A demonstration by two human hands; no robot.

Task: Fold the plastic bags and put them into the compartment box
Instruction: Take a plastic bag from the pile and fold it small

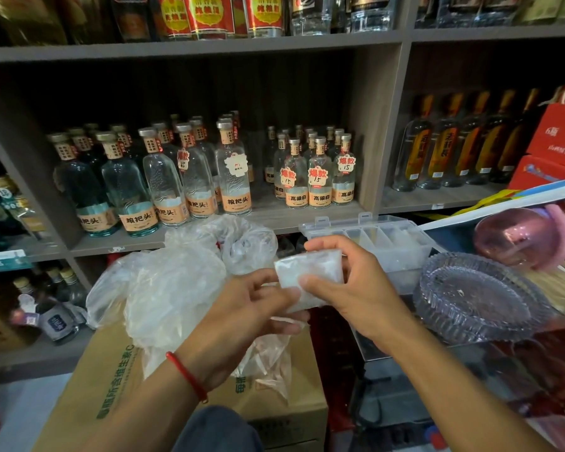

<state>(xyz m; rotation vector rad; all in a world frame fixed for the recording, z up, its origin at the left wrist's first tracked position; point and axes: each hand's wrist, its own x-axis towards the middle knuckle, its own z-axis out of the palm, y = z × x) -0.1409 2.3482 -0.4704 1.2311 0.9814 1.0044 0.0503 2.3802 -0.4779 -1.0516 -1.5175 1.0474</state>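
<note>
A small folded plastic bag (310, 275), a milky white square, is held up between both hands. My right hand (353, 288) pinches its right side with thumb in front and fingers curled over the top. My left hand (252, 308) grips its lower left corner. Behind my right hand sits the clear compartment box (366, 236), lid open, with white folded bags in some cells. A heap of loose crumpled plastic bags (177, 282) lies on a cardboard carton (111, 386) to the left.
A ribbed glass ashtray (480, 298) rests on the counter at right, with a pink glass ball (519, 236) behind it. Shelves of liquor bottles (196, 177) fill the background. Red gift boxes (555, 141) stand at far right.
</note>
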